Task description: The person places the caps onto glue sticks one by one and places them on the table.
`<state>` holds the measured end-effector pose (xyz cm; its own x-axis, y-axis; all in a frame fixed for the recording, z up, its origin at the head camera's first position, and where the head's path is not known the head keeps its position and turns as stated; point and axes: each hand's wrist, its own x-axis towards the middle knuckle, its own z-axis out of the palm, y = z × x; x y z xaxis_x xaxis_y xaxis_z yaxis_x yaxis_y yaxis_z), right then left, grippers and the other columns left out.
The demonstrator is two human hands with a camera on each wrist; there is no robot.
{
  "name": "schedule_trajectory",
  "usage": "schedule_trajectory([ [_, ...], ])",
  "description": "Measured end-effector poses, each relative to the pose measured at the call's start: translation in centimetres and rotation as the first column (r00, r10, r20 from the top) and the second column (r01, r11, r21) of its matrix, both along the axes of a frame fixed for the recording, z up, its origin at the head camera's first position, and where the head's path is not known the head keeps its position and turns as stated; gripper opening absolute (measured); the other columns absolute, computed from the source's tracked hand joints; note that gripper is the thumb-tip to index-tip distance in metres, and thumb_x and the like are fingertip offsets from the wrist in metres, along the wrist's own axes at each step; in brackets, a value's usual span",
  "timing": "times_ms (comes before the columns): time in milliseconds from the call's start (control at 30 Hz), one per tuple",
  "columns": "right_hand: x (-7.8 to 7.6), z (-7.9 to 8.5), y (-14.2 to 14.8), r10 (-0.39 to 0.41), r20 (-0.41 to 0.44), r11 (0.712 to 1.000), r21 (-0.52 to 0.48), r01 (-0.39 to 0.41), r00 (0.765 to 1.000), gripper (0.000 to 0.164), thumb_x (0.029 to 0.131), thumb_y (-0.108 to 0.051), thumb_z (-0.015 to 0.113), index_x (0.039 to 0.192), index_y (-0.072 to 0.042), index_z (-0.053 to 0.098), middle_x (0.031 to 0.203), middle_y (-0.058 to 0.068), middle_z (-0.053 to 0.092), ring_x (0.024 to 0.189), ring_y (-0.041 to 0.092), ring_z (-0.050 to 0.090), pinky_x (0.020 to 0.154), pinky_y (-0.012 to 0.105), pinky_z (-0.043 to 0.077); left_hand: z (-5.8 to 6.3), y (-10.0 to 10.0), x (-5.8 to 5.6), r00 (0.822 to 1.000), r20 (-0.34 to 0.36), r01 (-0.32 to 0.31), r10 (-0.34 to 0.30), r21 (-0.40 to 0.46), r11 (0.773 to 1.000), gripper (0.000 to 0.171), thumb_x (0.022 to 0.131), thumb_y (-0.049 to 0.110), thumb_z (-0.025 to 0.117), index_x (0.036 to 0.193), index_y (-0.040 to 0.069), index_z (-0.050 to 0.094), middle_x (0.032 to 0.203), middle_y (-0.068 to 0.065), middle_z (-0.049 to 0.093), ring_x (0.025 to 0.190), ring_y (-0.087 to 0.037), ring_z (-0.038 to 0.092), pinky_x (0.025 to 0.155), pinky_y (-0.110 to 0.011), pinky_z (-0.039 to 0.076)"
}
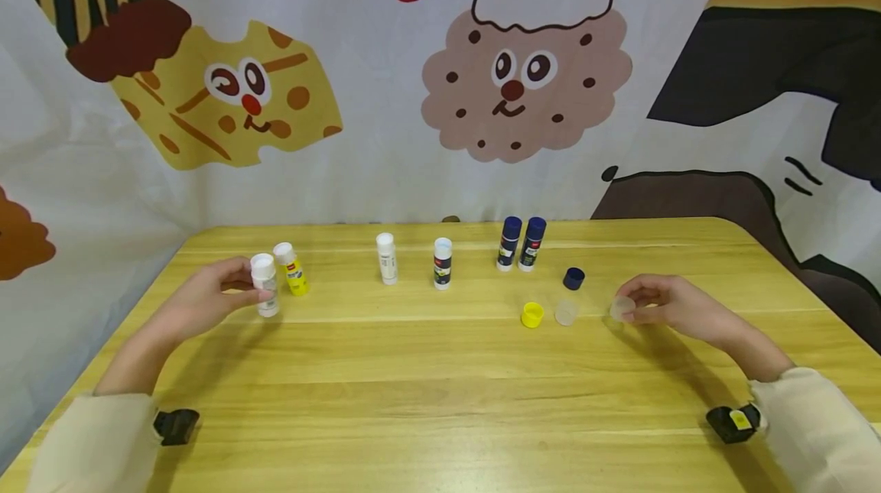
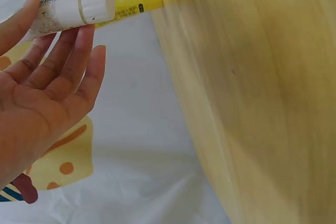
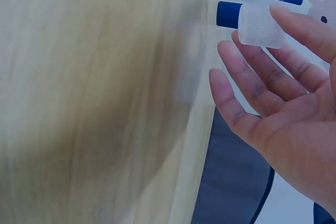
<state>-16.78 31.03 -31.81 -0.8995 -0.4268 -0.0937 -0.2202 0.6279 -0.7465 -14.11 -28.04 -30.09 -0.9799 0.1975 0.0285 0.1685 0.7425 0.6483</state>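
Note:
At the left of the table, my left hand point(image 1: 206, 296) grips a white glue stick point(image 1: 264, 284) between thumb and fingers. Its barcode label shows in the left wrist view, where the glue stick point(image 2: 73, 10) overlaps a yellow one. That yellow glue stick point(image 1: 292, 270) with a white top stands just right of the hand. Far to the right, my right hand point(image 1: 677, 308) pinches a translucent cap point(image 1: 622, 308) with thumb and fingers, close over the table. In the right wrist view, this ribbed cap point(image 3: 260, 25) partly covers the dark blue cap point(image 3: 228, 14) behind it.
A white glue stick point(image 1: 387, 259) and a navy-labelled one point(image 1: 443, 264) stand mid-table. Two glue sticks with navy caps point(image 1: 508, 244) stand side by side at the back. A yellow cap point(image 1: 532, 316), another translucent cap point(image 1: 567, 313) and the dark blue cap point(image 1: 573, 278) lie left of my right hand.

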Motion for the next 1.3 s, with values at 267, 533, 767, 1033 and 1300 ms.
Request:
schedule_trajectory([
  [267,0.1,-0.1,-0.3,-0.015,-0.065,1.0,0.017,0.016,0.998,0.033,0.086,-0.014,0.065,0.111,0.004,0.056,0.099,0.011,0.059,0.086,0.008,0.057,0.069,0.027,0.049,0.5,1.2,0.1,1.0,0.014,0.016,-0.016,0.015,1.0,0.035,0.087,0.027,0.063,0.109,0.0,0.056,0.103,-0.012,0.06,0.098,-0.029,0.056,0.076,-0.04,0.045],
  [533,0.3,0.4,-1.2,-0.036,-0.118,0.999,0.03,0.04,0.992,0.037,0.086,-0.019,0.065,0.114,0.002,0.056,0.102,0.01,0.058,0.087,0.008,0.055,0.069,0.025,0.048,0.7,2.2,0.2,0.999,0.002,0.054,-0.054,0.04,0.998,0.034,0.088,0.024,0.063,0.112,0.001,0.057,0.101,-0.009,0.061,0.094,-0.024,0.055,0.07,-0.031,0.047],
  [767,0.3,0.8,-2.1,-0.035,-0.159,0.999,0.023,0.04,0.987,0.034,0.088,-0.018,0.062,0.116,0.002,0.056,0.099,0.008,0.059,0.086,0.008,0.056,0.07,0.025,0.047,0.9,3.1,0.2,0.995,-0.022,0.099,-0.098,0.06,0.993,0.028,0.088,0.019,0.063,0.108,0.001,0.058,0.098,-0.009,0.06,0.093,-0.024,0.055,0.067,-0.028,0.048],
  [1033,0.2,1.2,-3.3,-0.041,-0.158,0.999,0.012,0.043,0.987,0.032,0.087,-0.019,0.064,0.109,0.002,0.055,0.096,0.009,0.059,0.084,0.009,0.057,0.069,0.025,0.048,1.1,3.9,0.2,0.994,-0.008,0.112,-0.111,0.08,0.991,0.029,0.088,0.025,0.063,0.107,0.003,0.059,0.097,-0.008,0.06,0.092,-0.024,0.057,0.067,-0.032,0.049],
  [1300,-0.1,1.7,-4.5,-0.018,-0.171,1.0,-0.007,0.017,0.985,0.023,0.086,-0.017,0.065,0.101,-0.001,0.058,0.095,0.009,0.058,0.084,0.012,0.057,0.069,0.025,0.048,1.3,5.0,-0.1,0.992,-0.026,0.123,-0.122,0.052,0.991,0.026,0.088,0.025,0.063,0.104,0.005,0.061,0.092,-0.005,0.06,0.087,-0.02,0.057,0.069,-0.032,0.047],
])
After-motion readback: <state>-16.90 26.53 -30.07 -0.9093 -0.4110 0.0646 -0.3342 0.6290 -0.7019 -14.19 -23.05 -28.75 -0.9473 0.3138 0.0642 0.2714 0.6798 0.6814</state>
